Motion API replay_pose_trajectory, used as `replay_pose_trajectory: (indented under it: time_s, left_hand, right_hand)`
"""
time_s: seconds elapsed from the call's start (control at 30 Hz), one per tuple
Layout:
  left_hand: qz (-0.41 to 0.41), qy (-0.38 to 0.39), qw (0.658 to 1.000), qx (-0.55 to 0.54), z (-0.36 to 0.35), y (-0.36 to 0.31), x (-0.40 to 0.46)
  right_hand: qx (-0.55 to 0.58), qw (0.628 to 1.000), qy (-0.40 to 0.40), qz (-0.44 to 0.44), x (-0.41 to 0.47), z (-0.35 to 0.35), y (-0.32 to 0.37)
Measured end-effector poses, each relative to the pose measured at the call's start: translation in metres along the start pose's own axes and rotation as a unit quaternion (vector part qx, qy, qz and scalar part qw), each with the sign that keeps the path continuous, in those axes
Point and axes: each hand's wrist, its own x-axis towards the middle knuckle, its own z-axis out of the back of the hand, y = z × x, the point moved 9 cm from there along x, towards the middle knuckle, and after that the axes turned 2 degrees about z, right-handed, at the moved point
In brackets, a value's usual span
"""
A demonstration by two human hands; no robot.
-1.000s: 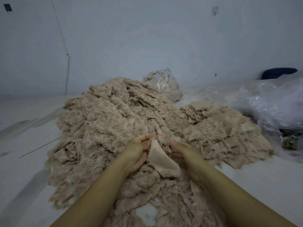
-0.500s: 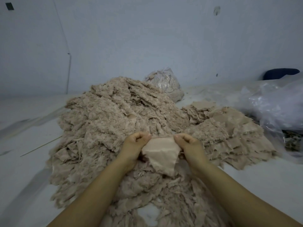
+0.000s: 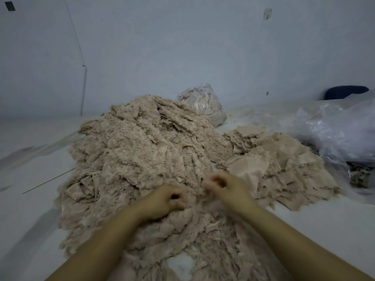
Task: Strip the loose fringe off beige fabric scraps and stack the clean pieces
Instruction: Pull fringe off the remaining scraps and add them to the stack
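Observation:
A big heap of fringed beige scraps (image 3: 146, 151) fills the middle of the white surface. To its right lies a lower stack of smoother, clean beige pieces (image 3: 284, 165), with one smooth piece (image 3: 250, 168) on its near left edge. My left hand (image 3: 165, 200) is down on the near part of the heap, fingers curled into a fringed scrap. My right hand (image 3: 228, 186) hovers, blurred, between heap and stack, its fingers curled with nothing visible in them.
A clear plastic bag of scraps (image 3: 203, 102) stands behind the heap by the wall. Crumpled clear plastic sheeting (image 3: 336, 130) lies at the right, with a dark blue object (image 3: 345, 92) behind it. Bare white surface (image 3: 30, 179) spreads to the left.
The smooth piece both hands were stretching is no longer in them. A smooth piece now lies on the right stack's edge. My left hand dropped onto the heap and my right hand drew back, curled.

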Motion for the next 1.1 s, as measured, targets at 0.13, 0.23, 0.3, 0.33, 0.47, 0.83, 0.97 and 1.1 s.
replay_pose_trajectory:
  time_s: [0.13,0.23,0.3,0.33,0.47,0.83,0.97,1.1]
  left_hand:
    - [-0.002,-0.161,0.984,-0.073,0.025,-0.003,0.002]
    - [0.009,-0.22,0.973,-0.073,0.036,0.0,0.0]
    - [0.012,-0.207,0.977,-0.041,0.038,0.001,-0.001]
    - [0.007,-0.174,0.984,-0.025,0.034,0.001,0.0]
    - [-0.036,0.009,0.999,-0.022,-0.002,-0.016,0.001]
    - [-0.024,-0.056,0.995,0.074,0.01,0.004,-0.005]
    - [0.001,-0.075,0.995,0.071,0.017,0.001,-0.008]
    - [-0.007,-0.242,0.957,0.163,0.029,-0.048,-0.008]
  right_hand:
    - [-0.005,0.992,0.129,0.015,-0.018,-0.064,0.013]
    - [-0.013,0.997,0.064,0.034,-0.013,-0.052,0.016]
    - [0.038,0.999,0.0,0.012,-0.01,-0.033,0.013]
    - [0.059,0.998,-0.025,0.003,-0.009,-0.027,0.011]
    - [0.122,0.989,-0.08,0.0,-0.009,-0.019,0.014]
    - [0.32,0.935,-0.039,-0.148,-0.013,-0.021,-0.013]
    - [0.33,0.933,-0.078,-0.118,-0.011,0.005,-0.017]
    - [0.392,0.911,-0.066,-0.105,-0.011,-0.011,-0.006]
